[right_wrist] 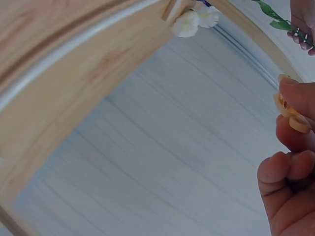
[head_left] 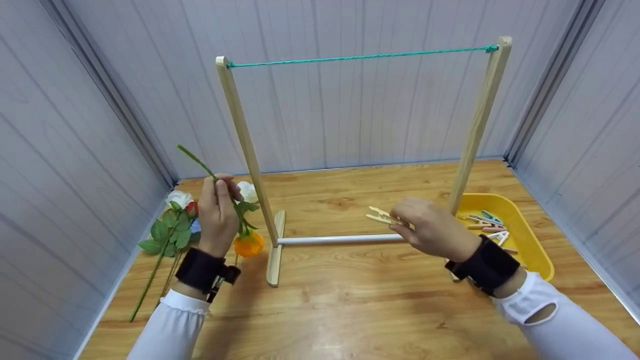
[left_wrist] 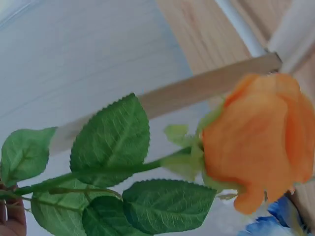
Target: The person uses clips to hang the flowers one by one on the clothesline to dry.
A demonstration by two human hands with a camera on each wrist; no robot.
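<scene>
My left hand [head_left: 218,215] grips the green stem of an orange rose [head_left: 249,244], whose bloom hangs downward while the bare stem end points up and left. In the left wrist view the orange rose [left_wrist: 256,142] fills the right side, with broad green leaves [left_wrist: 110,142] along its stem. Between thumb and fingers, my right hand [head_left: 425,225] pinches a light yellow clothespin [head_left: 384,216], its far end pointing left. The right wrist view shows the clothespin [right_wrist: 290,108] at the fingertips. A green string [head_left: 360,57] stretches between two wooden posts above both hands.
The wooden frame [head_left: 242,135] stands mid-table, with a white rod [head_left: 340,240] along its bottom. On the left lie several flowers, including a white rose [head_left: 180,199] and a red rose [head_left: 192,209]. A yellow tray [head_left: 542,255] at right holds several clothespins [head_left: 492,220]. Pale walls enclose the table.
</scene>
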